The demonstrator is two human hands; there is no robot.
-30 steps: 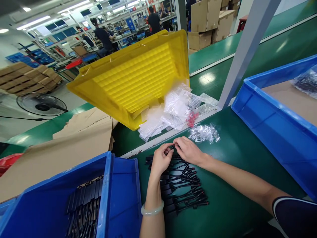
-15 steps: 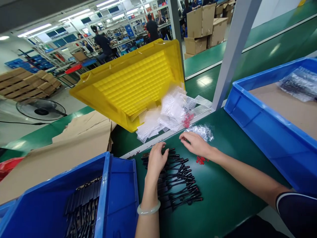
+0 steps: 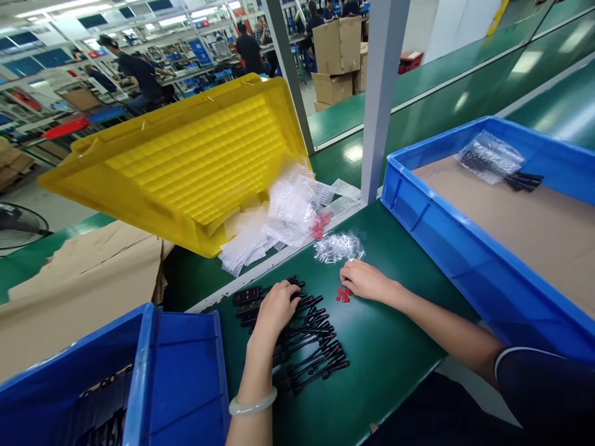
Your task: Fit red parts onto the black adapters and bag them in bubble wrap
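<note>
Several black box-shaped devices with short cables (image 3: 316, 356) lie in a row on the green bench; some cable ends carry a red band. My left hand (image 3: 277, 306) rests over the upper part of that row, its fingers curled round one black cable near its tip. Beside a small heap of red rings (image 3: 344, 295), my right hand (image 3: 366, 280) has its fingertips pressed together, and whatever is between them is hidden. A pile of clear plastic pieces (image 3: 338, 246) lies just beyond the right hand.
A blue bin (image 3: 183, 371) with more black devices stands at left. A cardboard-lined blue tray (image 3: 446, 217) at right holds a bubble-wrapped bundle (image 3: 490, 156). Behind the bench, a yellow crate (image 3: 195, 161) leans beside bubble-wrap bags (image 3: 290, 201). A grey post (image 3: 382, 99) rises at the bench edge.
The view has swung to the right. My right hand has come down from beside the clear plastic pieces to the red rings. The left hand's fingers have closed in among the cables.
</note>
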